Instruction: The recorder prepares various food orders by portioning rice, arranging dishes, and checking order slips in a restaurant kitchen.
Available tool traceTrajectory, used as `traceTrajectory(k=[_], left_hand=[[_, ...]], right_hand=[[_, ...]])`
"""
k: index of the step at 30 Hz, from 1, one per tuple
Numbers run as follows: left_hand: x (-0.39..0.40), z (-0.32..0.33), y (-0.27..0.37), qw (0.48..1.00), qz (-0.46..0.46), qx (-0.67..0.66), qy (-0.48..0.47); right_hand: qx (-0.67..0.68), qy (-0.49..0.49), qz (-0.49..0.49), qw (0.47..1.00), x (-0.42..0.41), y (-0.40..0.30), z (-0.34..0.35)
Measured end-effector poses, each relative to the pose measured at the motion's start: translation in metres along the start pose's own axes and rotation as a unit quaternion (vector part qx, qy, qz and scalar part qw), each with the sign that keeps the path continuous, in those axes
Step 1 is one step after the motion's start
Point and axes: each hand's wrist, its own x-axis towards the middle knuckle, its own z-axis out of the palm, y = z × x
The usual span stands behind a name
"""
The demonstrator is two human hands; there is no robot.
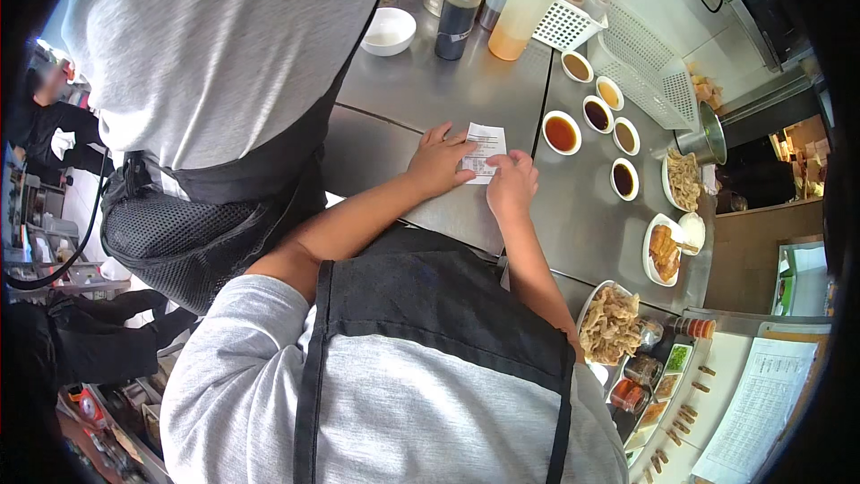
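Note:
A printed paper slip (488, 138) lies on the steel counter (437, 94) in front of me. My left hand (440, 161) rests at its left edge, fingers spread and fingertips touching the paper. From the other side, my right hand (514, 185) has a fingertip on the slip's lower right, its other fingers curled; whether it pinches the paper is hidden. To the right of the slip stand a white dish of reddish-brown sauce (562, 133) and a small dish of dark sauce (624, 179), with several more sauce dishes behind.
Squeeze bottles (524, 10) and a white bowl (388, 31) stand at the back. A white perforated basket (645, 60) borders the sauces. Fried food fills a bowl (610, 323) by my right arm; another dish (664, 252) lies farther right. A person in an apron (228, 81) stands close on my left.

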Motion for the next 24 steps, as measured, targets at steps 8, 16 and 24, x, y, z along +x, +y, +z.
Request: traceTrajectory(k=[8, 16, 24], left_hand=[[-0.008, 0.004, 0.015, 0.999, 0.017, 0.024, -0.020], [-0.008, 0.007, 0.014, 0.999, 0.020, 0.022, -0.020], [-0.008, 0.004, 0.013, 0.999, 0.035, 0.016, -0.023]], right_hand=[[-0.016, 0.003, 0.032, 0.999, -0.012, 0.003, 0.001], [-0.050, 0.030, -0.080, 0.995, -0.019, 0.001, 0.006], [-0.119, 0.107, 0.065, 0.985, -0.009, 0.041, -0.028]])
